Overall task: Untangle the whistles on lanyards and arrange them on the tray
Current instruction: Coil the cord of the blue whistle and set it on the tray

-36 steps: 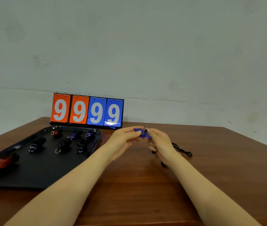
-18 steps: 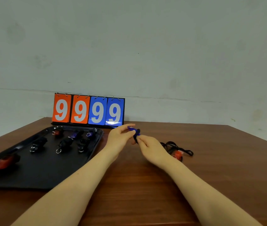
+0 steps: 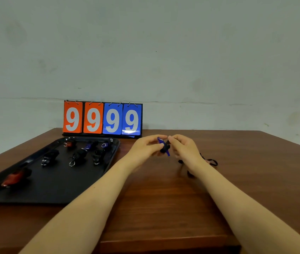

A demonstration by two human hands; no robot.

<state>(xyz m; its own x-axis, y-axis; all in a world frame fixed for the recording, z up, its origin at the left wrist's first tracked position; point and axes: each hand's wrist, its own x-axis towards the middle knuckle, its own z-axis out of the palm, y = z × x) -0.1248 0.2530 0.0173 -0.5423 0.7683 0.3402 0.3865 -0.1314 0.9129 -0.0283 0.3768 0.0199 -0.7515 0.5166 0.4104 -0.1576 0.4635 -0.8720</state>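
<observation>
You are pinching a blue whistle (image 3: pixel 161 141) between your left hand (image 3: pixel 146 150) and right hand (image 3: pixel 184 148), fingers curled around its wound black lanyard (image 3: pixel 164 149). You are holding it above the table (image 3: pixel 163 198), apparently to bundle the cord before the tray (image 3: pixel 57 187).

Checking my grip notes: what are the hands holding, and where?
Both hands, left hand and right hand, pinch the blue whistle and its black cord bundle from opposite sides.

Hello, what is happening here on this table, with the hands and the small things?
A person is sorting whistles on lanyards. Both hands, the left hand and the right hand, hold a blue whistle with its black lanyard bundled between them, above the wooden table. Several wrapped whistles already lie on the black tray at the left. A loose black cord lies on the table behind the right wrist. A scoreboard showing 9999 stands at the back.
</observation>
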